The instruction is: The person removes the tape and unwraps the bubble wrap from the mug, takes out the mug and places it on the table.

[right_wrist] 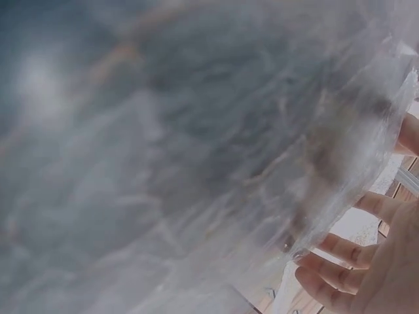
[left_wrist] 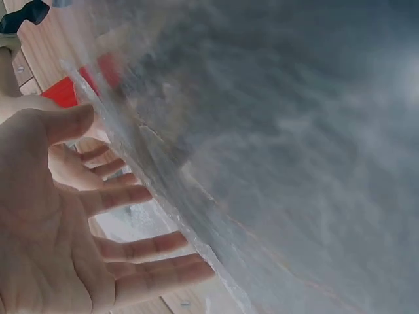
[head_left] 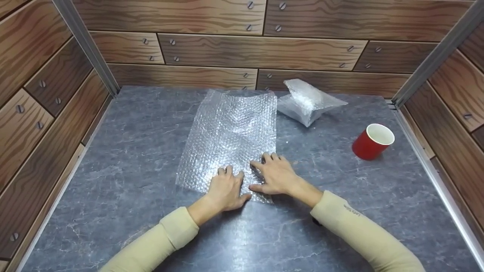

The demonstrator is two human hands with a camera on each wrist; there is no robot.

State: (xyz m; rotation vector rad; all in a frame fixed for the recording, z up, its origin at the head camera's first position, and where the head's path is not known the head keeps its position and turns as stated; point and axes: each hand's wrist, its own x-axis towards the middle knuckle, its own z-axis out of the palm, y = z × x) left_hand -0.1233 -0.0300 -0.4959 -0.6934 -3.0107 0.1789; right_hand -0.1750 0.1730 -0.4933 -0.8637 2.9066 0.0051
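Observation:
A clear bubble wrap sheet (head_left: 230, 132) lies spread on the grey marbled tabletop (head_left: 132, 158). My left hand (head_left: 225, 189) rests on its near edge with the fingers apart and the thumb pointing right. Close beside it, my right hand (head_left: 278, 175) touches the sheet's near right corner with spread fingers. Both wrist views show fairly straight fingers, the left hand (left_wrist: 59, 229) and the right hand (right_wrist: 386, 261) each lying along an edge of the film. Neither hand grips anything that I can see.
At the back right stands a folded bubble wrap bundle (head_left: 308, 102); its contents cannot be made out. A red mug (head_left: 366, 145) with a white inside stands upright farther right. Wood-patterned walls (head_left: 211, 49) enclose the table at the back and sides.

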